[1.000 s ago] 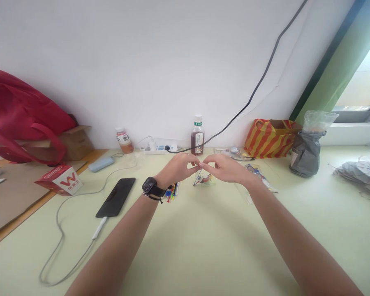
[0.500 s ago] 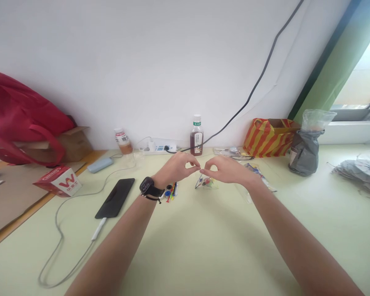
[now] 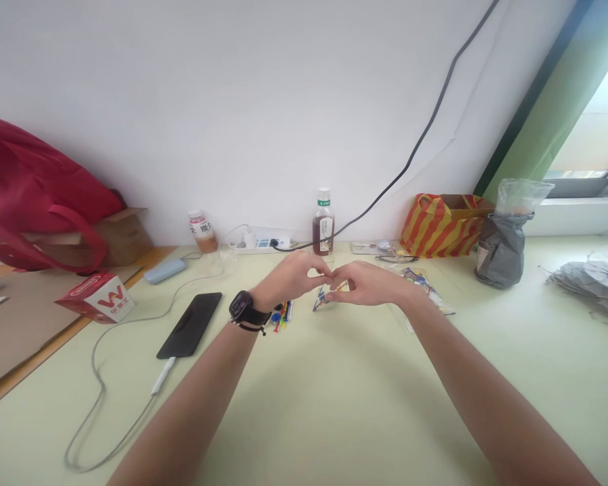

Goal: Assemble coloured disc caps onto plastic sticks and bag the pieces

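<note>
L hand pinched nearly closed, R hand loosely curved; tips meet at small multicoloured stick assembly, prob. for steadying. Actual hold: can't tell from here.

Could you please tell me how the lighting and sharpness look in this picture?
In the head view, the window at right looks washed out, soft shadows fall on the table, and the small coloured pieces by the left hand and right hand lack clear detail.

Perhaps an office desk: phone, power strip, drink bottle.
</note>
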